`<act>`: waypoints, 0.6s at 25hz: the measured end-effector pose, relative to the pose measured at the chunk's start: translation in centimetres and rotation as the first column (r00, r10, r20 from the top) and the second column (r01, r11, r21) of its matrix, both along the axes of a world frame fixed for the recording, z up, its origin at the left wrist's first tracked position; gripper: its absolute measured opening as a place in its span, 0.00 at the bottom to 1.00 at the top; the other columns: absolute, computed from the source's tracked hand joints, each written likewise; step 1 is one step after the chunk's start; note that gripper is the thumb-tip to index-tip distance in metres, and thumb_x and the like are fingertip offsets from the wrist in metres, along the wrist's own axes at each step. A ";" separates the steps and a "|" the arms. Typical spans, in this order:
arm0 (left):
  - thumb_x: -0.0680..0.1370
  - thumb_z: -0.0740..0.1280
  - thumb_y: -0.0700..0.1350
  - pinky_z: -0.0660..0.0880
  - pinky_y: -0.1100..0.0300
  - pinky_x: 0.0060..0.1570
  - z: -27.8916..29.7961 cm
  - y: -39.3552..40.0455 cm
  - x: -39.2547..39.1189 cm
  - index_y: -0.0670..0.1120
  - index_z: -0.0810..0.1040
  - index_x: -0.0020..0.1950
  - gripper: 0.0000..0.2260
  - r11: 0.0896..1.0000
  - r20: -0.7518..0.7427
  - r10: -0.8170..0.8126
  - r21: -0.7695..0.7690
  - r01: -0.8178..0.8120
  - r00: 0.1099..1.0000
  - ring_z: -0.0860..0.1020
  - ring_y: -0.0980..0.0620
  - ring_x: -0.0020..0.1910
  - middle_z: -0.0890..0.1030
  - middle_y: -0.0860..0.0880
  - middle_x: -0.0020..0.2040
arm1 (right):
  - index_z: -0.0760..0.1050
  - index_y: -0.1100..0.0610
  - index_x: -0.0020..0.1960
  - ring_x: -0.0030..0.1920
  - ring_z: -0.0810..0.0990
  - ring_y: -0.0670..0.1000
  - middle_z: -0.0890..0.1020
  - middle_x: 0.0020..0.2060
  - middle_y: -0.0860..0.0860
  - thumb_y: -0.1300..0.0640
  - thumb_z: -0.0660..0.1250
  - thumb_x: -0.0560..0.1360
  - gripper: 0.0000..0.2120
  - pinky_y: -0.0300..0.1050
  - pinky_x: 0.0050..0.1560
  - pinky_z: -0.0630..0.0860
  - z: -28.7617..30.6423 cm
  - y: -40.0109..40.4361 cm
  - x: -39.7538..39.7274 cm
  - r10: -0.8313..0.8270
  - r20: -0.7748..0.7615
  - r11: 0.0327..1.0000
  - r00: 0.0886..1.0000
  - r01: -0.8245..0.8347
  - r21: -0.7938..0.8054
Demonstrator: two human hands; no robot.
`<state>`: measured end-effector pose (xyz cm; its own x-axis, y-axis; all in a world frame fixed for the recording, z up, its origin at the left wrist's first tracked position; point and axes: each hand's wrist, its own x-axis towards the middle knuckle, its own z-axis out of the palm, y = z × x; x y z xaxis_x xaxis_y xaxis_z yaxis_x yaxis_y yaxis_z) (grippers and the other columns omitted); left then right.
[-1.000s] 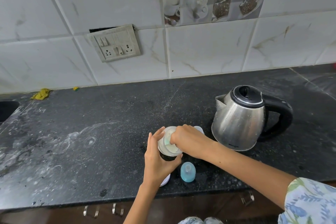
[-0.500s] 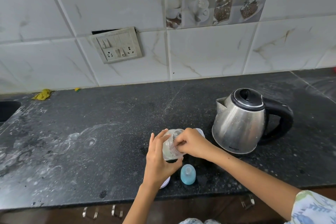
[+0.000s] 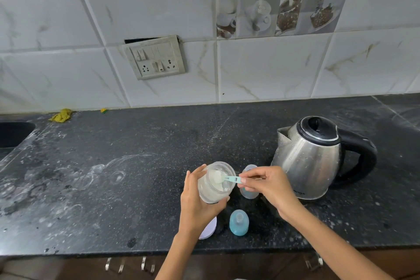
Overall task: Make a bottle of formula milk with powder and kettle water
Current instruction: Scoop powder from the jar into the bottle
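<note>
My left hand [image 3: 197, 202] grips a clear jar of white powder [image 3: 214, 182], tilted with its mouth towards me. My right hand [image 3: 270, 186] pinches the handle of a small teal scoop [image 3: 231, 179] whose bowl, heaped with powder, sits at the jar's mouth. A small clear baby bottle [image 3: 248, 191] stands just behind my right fingers, mostly hidden. The blue teat cap [image 3: 239, 222] lies on the counter in front. A steel kettle [image 3: 313, 159] with a black lid and handle stands to the right.
A white round lid [image 3: 208, 229] lies under my left wrist on the black stone counter [image 3: 113, 188], which is dusted with white marks. A sink edge [image 3: 13, 134] is at far left, a yellow cloth [image 3: 61, 115] by the wall, a switch plate [image 3: 154, 58] above.
My right hand has drawn back from the jar's mouth, and the teal scoop now shows, heaped with powder. The jar has tilted more towards me.
</note>
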<state>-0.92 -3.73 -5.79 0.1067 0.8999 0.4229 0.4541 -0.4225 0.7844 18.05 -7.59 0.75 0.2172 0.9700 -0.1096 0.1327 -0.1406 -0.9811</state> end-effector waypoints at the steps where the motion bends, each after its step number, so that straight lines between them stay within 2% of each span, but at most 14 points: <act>1: 0.59 0.80 0.54 0.71 0.42 0.64 0.0 0.0 0.0 0.56 0.68 0.63 0.36 1.000 0.010 0.003 -0.018 -0.003 1.000 0.73 0.53 0.66 0.74 0.59 0.64 | 0.86 0.55 0.43 0.40 0.87 0.50 0.88 0.36 0.52 0.67 0.74 0.71 0.08 0.39 0.43 0.83 -0.3 -0.2 -0.1 -0.029 0.099 0.997 0.995 0.022 0.070; 3: 0.58 0.80 0.53 0.72 0.43 0.62 0.0 0.0 0.1 0.54 0.69 0.62 0.36 1.000 0.015 0.003 -0.027 -0.003 1.000 0.74 0.50 0.65 0.74 0.58 0.64 | 0.85 0.52 0.43 0.39 0.87 0.45 0.87 0.36 0.48 0.67 0.75 0.71 0.10 0.36 0.43 0.82 -0.9 -0.5 -0.5 -0.070 0.205 0.983 0.976 0.033 0.178; 5: 0.58 0.80 0.52 0.72 0.44 0.62 0.0 0.1 0.1 0.53 0.70 0.62 0.36 0.999 0.012 0.005 -0.036 -0.004 1.000 0.74 0.52 0.63 0.75 0.58 0.63 | 0.86 0.55 0.45 0.38 0.86 0.43 0.86 0.39 0.45 0.68 0.75 0.70 0.09 0.33 0.42 0.81 -1.3 -0.6 -0.6 -0.099 0.245 0.966 0.965 0.034 0.255; 8: 0.57 0.80 0.53 0.73 0.52 0.61 -0.1 0.2 0.1 0.53 0.69 0.62 0.36 0.997 0.012 0.012 -0.073 -0.011 1.000 0.75 0.55 0.61 0.75 0.58 0.61 | 0.86 0.55 0.44 0.36 0.85 0.41 0.86 0.37 0.43 0.67 0.75 0.69 0.08 0.29 0.39 0.79 -1.4 -0.5 -0.7 -0.122 0.259 0.960 0.958 0.047 0.278; 11: 0.57 0.80 0.56 0.71 0.71 0.55 -0.2 0.5 0.1 0.56 0.69 0.61 0.36 0.992 0.042 0.012 -0.126 -0.007 0.999 0.75 0.63 0.59 0.76 0.59 0.59 | 0.85 0.51 0.40 0.36 0.86 0.45 0.87 0.34 0.47 0.66 0.76 0.69 0.10 0.31 0.36 0.79 -1.1 0.0 -0.8 -0.131 0.110 0.981 0.985 0.112 0.160; 13: 0.57 0.81 0.55 0.68 0.77 0.53 -0.5 0.9 0.1 0.58 0.69 0.59 0.35 0.986 0.079 0.004 -0.165 0.010 0.997 0.74 0.66 0.58 0.77 0.62 0.58 | 0.85 0.53 0.40 0.38 0.87 0.50 0.88 0.34 0.52 0.66 0.76 0.69 0.08 0.34 0.36 0.81 -1.1 0.4 -0.8 -0.154 -0.045 0.986 0.987 0.156 0.056; 15: 0.57 0.81 0.55 0.67 0.78 0.53 -1.1 1.2 -0.1 0.62 0.68 0.58 0.34 0.983 0.093 -0.003 -0.184 0.020 0.996 0.74 0.68 0.58 0.77 0.64 0.58 | 0.85 0.57 0.42 0.39 0.88 0.52 0.88 0.35 0.54 0.66 0.75 0.70 0.05 0.34 0.36 0.81 -1.1 0.8 -0.9 -0.163 -0.134 0.987 0.977 0.163 -0.013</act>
<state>-1.00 -2.52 -6.87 0.0861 0.9622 0.2583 0.3727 -0.2716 0.8873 17.17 -6.82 -0.33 0.3552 0.9226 -0.1506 -0.0252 -0.1516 -0.9881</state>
